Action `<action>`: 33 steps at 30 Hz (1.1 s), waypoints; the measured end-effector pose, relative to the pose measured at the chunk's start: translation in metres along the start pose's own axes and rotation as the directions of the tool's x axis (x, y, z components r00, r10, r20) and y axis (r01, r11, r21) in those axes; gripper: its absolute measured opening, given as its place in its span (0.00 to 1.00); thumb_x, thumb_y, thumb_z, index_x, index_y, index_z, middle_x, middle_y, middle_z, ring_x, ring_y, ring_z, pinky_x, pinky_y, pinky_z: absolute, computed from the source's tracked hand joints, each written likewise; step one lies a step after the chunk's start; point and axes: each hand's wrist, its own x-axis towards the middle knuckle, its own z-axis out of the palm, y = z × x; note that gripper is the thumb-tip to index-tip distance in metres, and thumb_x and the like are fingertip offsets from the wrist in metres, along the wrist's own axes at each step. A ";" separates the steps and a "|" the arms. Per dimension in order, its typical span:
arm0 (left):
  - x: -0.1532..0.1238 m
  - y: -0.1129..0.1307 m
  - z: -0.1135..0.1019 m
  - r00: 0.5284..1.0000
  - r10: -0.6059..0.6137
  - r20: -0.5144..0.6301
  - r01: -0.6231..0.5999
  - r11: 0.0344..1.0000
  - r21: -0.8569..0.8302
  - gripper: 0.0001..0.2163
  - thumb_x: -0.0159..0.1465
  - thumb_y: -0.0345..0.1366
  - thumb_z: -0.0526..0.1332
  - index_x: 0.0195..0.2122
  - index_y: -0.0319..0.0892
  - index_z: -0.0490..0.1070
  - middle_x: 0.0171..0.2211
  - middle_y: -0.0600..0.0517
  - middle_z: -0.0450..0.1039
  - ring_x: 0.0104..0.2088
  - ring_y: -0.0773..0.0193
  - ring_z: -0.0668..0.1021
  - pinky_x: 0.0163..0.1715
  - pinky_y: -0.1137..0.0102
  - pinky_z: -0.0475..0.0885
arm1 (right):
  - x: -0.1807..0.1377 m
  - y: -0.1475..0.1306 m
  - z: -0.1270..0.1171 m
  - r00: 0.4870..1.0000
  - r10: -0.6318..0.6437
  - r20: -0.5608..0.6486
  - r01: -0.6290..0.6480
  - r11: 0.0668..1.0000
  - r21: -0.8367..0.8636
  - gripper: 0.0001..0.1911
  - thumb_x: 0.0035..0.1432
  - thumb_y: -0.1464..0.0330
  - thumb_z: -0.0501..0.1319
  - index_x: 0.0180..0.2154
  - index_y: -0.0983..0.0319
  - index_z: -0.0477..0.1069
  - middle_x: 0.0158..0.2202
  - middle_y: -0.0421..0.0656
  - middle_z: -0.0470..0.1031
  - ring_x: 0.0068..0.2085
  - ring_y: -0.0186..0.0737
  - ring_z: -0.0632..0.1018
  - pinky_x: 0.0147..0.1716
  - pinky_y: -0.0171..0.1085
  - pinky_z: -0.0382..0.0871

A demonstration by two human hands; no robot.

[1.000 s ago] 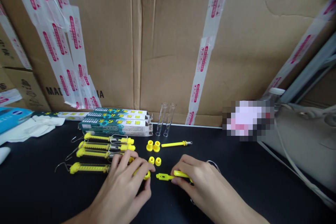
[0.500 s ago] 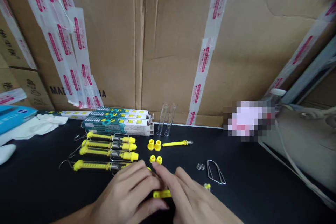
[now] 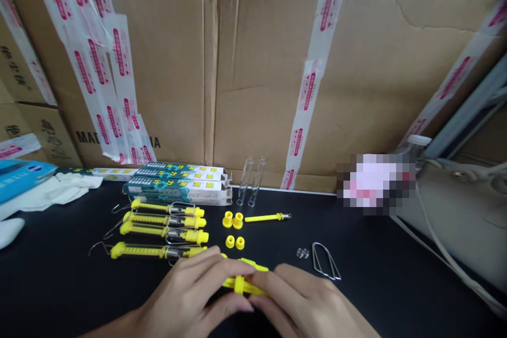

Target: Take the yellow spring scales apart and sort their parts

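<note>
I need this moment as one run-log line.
left hand: holding slim yellow plastic parts | right hand: holding same parts | nearby: short yellow plastic collars, bent silver wire loop

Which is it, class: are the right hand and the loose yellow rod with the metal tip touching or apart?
Apart. The head view shows it: black tabletop separates the right hand from the yellow rod, which lies farther back.

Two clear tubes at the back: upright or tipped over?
Upright, slightly slanted in view: the clear tubes have their lower ends on the black table and rise in front of the cardboard box.
</note>
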 end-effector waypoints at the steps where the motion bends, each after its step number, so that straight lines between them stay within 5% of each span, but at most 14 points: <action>1: 0.000 -0.001 0.001 1.000 -0.013 0.002 0.013 1.000 -0.013 0.11 0.75 0.46 0.51 0.48 0.50 0.69 0.37 0.62 0.82 0.37 0.74 0.82 0.47 0.82 0.72 | 0.001 0.001 -0.003 1.000 0.009 0.008 -0.009 1.000 -0.006 0.06 0.64 0.75 0.63 0.39 0.58 0.75 0.30 0.38 0.78 0.25 0.38 0.81 0.23 0.33 0.72; 4: -0.001 -0.003 0.004 0.992 -0.124 -0.002 0.124 0.992 -0.036 0.09 0.74 0.45 0.53 0.46 0.50 0.71 0.33 0.60 0.79 0.28 0.74 0.79 0.36 0.83 0.74 | 0.003 0.009 -0.020 0.996 0.087 -0.003 -0.086 0.995 0.045 0.08 0.67 0.73 0.59 0.41 0.56 0.75 0.32 0.38 0.80 0.30 0.39 0.82 0.28 0.33 0.74; 8: -0.005 -0.006 0.009 0.971 -0.232 -0.052 0.231 0.973 -0.026 0.09 0.73 0.45 0.54 0.45 0.49 0.70 0.29 0.60 0.73 0.17 0.74 0.69 0.18 0.80 0.69 | 0.006 0.028 -0.039 0.943 0.281 -0.178 -0.261 0.957 0.127 0.08 0.70 0.65 0.57 0.42 0.54 0.75 0.36 0.38 0.82 0.29 0.37 0.81 0.29 0.32 0.73; 14: -0.005 -0.011 0.010 0.956 -0.269 -0.115 0.275 0.961 0.038 0.12 0.70 0.51 0.57 0.41 0.49 0.71 0.25 0.60 0.66 0.16 0.71 0.64 0.13 0.76 0.65 | 0.007 0.043 -0.042 0.889 0.406 -0.212 -0.383 0.913 0.144 0.10 0.69 0.59 0.57 0.40 0.52 0.76 0.32 0.35 0.82 0.26 0.36 0.78 0.24 0.32 0.70; 19: -0.003 -0.012 0.007 0.972 -0.231 -0.053 0.231 0.973 -0.002 0.07 0.73 0.40 0.56 0.42 0.49 0.72 0.26 0.59 0.70 0.20 0.69 0.69 0.18 0.76 0.67 | 0.006 0.041 -0.037 0.891 0.408 -0.197 -0.381 0.910 0.163 0.12 0.70 0.58 0.56 0.43 0.52 0.76 0.35 0.37 0.82 0.27 0.37 0.79 0.26 0.33 0.70; 25: -0.005 -0.012 0.008 0.978 -0.198 -0.071 0.201 0.979 0.036 0.09 0.70 0.32 0.59 0.50 0.50 0.71 0.40 0.56 0.77 0.40 0.64 0.76 0.44 0.69 0.73 | 0.006 0.038 -0.029 0.896 0.413 -0.162 -0.373 0.899 0.229 0.11 0.71 0.58 0.55 0.44 0.53 0.75 0.35 0.37 0.80 0.28 0.37 0.78 0.27 0.33 0.70; 33: -0.007 -0.011 0.012 0.993 -0.092 0.073 0.083 0.991 0.106 0.02 0.68 0.32 0.64 0.39 0.47 0.72 0.35 0.58 0.79 0.42 0.58 0.73 0.44 0.64 0.67 | 0.009 0.031 -0.014 0.931 0.356 -0.079 -0.325 0.909 0.261 0.09 0.72 0.66 0.52 0.42 0.56 0.71 0.36 0.40 0.78 0.32 0.39 0.79 0.32 0.37 0.71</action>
